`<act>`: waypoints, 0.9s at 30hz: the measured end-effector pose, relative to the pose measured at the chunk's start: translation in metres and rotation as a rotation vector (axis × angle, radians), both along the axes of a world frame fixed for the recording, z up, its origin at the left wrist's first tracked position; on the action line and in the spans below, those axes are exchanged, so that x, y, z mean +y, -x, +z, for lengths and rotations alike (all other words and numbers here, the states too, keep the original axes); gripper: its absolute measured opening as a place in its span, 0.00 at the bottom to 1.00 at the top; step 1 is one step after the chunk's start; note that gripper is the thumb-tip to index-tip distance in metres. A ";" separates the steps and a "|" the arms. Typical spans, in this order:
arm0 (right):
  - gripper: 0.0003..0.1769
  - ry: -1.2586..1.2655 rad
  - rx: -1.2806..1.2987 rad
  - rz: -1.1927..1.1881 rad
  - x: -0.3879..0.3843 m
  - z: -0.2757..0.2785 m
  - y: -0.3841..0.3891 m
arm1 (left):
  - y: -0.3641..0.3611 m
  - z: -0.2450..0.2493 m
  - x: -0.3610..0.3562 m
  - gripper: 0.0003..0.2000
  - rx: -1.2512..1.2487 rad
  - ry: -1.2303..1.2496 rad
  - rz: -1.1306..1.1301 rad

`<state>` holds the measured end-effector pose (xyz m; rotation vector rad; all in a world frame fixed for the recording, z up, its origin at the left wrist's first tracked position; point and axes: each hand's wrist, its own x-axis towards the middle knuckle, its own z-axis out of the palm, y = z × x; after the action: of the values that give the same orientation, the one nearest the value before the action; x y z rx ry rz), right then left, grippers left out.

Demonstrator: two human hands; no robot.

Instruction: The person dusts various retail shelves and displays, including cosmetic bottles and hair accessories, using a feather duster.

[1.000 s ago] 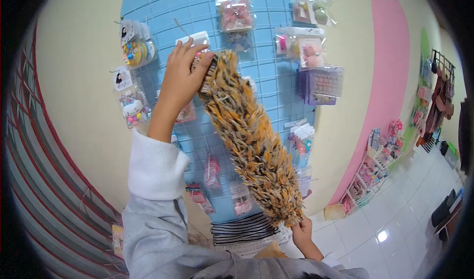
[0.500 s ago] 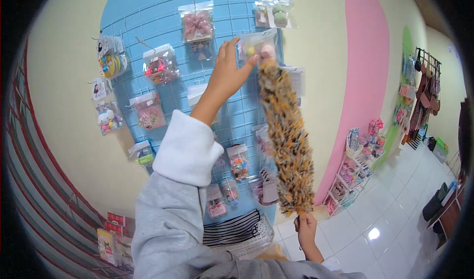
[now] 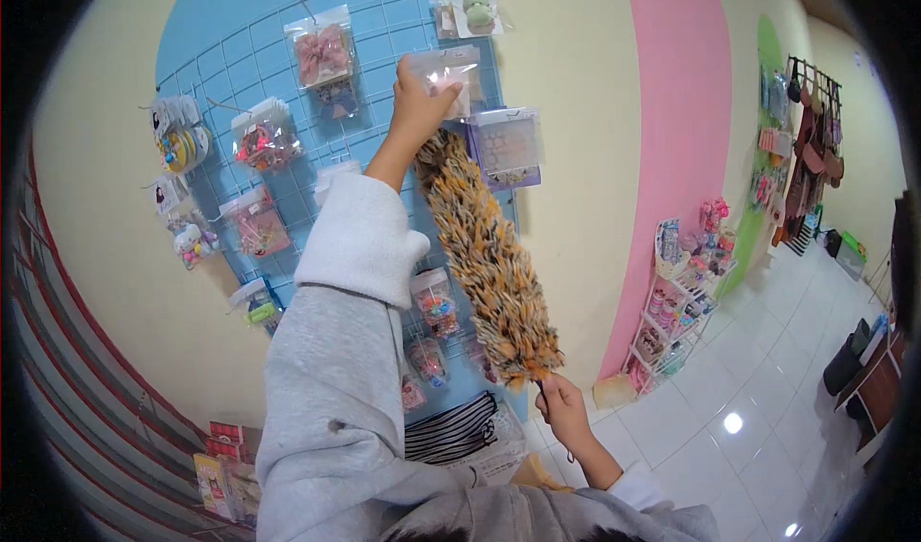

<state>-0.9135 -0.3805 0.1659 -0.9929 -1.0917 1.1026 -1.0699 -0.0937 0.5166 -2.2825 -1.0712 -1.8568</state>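
A brown, black and cream fluffy duster [image 3: 494, 264] slants up across the blue wire grid [image 3: 225, 62]. My right hand [image 3: 566, 412] is closed round its handle at the bottom. Higher up, my left hand [image 3: 422, 106] grips a clear plastic packet [image 3: 451, 72] hanging on the grid, with fingers at its left side and the thumb across its front. The duster's tip lies just below my left hand, partly behind the wrist. Right of the tip hangs a packet with a purple lower edge [image 3: 508, 149].
More packets hang on the grid, among them pink bows [image 3: 321, 58], a green item [image 3: 477, 7] and hair ties [image 3: 264, 144]. Striped cloth [image 3: 451, 432] lies below. A white rack [image 3: 672, 317] stands right, red-edged shutter slats [image 3: 106, 388] left.
The view has shifted right, so the grid items appear further left. The duster's tip has moved left, below my left hand, whose fingers have closed on the packet.
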 end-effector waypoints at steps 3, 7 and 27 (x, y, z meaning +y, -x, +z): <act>0.19 0.012 0.020 0.039 0.011 0.012 0.001 | 0.007 -0.004 0.022 0.52 -0.042 0.010 -0.141; 0.20 -0.005 0.086 0.025 0.011 0.018 0.004 | 0.012 -0.006 0.041 0.52 -0.057 0.025 -0.145; 0.20 -0.070 0.085 0.030 0.022 0.019 0.015 | 0.007 -0.003 0.026 0.51 -0.051 0.040 -0.115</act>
<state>-0.9290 -0.3584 0.1848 -0.8695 -1.0726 1.1129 -1.0774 -0.0681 0.5131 -2.3789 -1.0128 -1.9623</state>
